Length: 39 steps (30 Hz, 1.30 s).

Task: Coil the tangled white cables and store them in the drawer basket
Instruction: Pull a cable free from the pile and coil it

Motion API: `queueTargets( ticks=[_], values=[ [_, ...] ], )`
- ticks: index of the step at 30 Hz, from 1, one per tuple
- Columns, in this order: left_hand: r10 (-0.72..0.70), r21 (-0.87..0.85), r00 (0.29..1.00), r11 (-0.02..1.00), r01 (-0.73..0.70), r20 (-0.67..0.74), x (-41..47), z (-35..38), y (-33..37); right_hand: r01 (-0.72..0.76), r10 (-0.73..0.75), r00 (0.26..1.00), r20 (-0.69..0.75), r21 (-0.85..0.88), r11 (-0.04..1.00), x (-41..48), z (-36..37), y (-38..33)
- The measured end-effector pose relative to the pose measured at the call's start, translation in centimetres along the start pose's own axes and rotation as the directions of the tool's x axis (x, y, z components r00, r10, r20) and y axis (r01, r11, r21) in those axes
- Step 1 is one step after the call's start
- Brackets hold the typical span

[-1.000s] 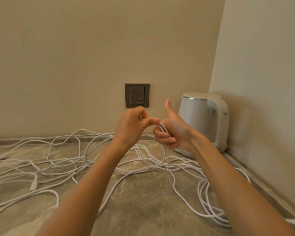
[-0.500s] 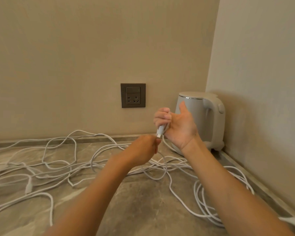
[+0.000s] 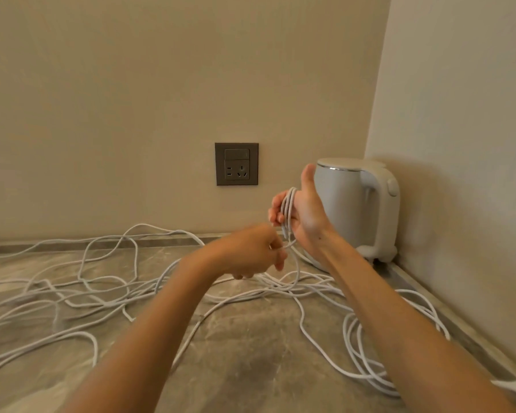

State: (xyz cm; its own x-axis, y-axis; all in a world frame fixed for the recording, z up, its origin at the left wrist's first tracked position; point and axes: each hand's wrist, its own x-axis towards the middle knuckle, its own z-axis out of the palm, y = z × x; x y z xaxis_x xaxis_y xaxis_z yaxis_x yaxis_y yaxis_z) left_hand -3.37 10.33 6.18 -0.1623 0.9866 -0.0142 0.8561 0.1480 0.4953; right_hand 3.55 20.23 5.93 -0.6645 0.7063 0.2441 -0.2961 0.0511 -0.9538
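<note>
Head view. Right hand is raised in front of the kettle, thumb up. A few turns of white cable form a small coil across its palm, fingers curled round them. Left hand sits just below and beside it, clenched, pinching the strand that runs down from the coil. It is blurred, so the exact pinch is unclear.

The rest of the cables lie loose and tangled over the surface, from far left to a pile of loops by the right forearm. Socket on the wall, nothing plugged in. Basket not in view.

Progress, judged: early. Only the first few turns are wound. Most of the length is left to untangle and coil, and nothing is stored yet.
</note>
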Motion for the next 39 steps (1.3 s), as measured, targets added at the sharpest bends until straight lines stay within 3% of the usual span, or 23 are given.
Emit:
queueTargets(
  ticks=[6, 12, 15, 21, 24, 27, 30, 33, 36, 39],
  values=[
    [-0.001, -0.087, 0.984, 0.996, -0.015, -0.179, -0.3, -1.3, -0.5, -0.027, 0.034, 0.999, 0.021, -0.256, 0.966, 0.0, -0.8, -0.1],
    [-0.018, -0.212, 0.935, 0.975, -0.062, -0.355, -0.4, -1.9, -0.7, -0.053, 0.108, 0.991, 0.077, -0.515, 0.856, -0.2, -1.0, -0.4],
    [-0.014, -0.249, 0.884, 0.962, -0.117, -0.467, -0.2, -2.0, -0.8, -0.084, 0.161, 0.983, 0.088, -0.565, 0.821, -0.5, -1.0, -0.7],
    [0.030, -0.068, 0.715, 0.992, -0.109, -0.699, 0.7, -1.2, -1.1, -0.164, 0.284, 0.953, 0.109, -0.602, 0.781, -1.4, -0.4, -1.6],
    [0.045, -0.005, 0.665, 0.997, -0.073, -0.745, 0.8, -1.0, -1.3, -0.121, 0.176, 0.984, 0.019, -0.653, 0.748, -1.4, -0.3, -1.8],
    [0.054, 0.011, 0.668, 0.998, -0.068, -0.743, 1.0, -0.9, -1.4, -0.080, 0.072, 0.997, -0.040, -0.681, 0.728, -1.0, -0.6, -1.5],
    [0.057, 0.008, 0.681, 0.997, -0.074, -0.730, 1.2, -0.7, -1.3, -0.091, 0.073, 0.996, -0.055, -0.686, 0.722, -0.8, -1.1, -1.5],
    [0.064, 0.010, 0.678, 0.997, -0.082, -0.732, 1.2, -0.4, -1.2, -0.167, 0.263, 0.963, 0.067, -0.616, 0.770, -0.8, -1.5, -1.8],
    [0.052, -0.002, 0.679, 0.997, -0.078, -0.732, 1.2, -0.6, -1.3, -0.227, 0.421, 0.848, 0.322, -0.496, 0.838, -0.8, -2.1, -1.7],
    [0.057, -0.007, 0.689, 0.996, -0.090, -0.722, 1.0, -0.8, -1.2, -0.294, 0.430, 0.718, 0.547, -0.321, 0.900, -0.5, -2.7, -1.1]
  ],
)
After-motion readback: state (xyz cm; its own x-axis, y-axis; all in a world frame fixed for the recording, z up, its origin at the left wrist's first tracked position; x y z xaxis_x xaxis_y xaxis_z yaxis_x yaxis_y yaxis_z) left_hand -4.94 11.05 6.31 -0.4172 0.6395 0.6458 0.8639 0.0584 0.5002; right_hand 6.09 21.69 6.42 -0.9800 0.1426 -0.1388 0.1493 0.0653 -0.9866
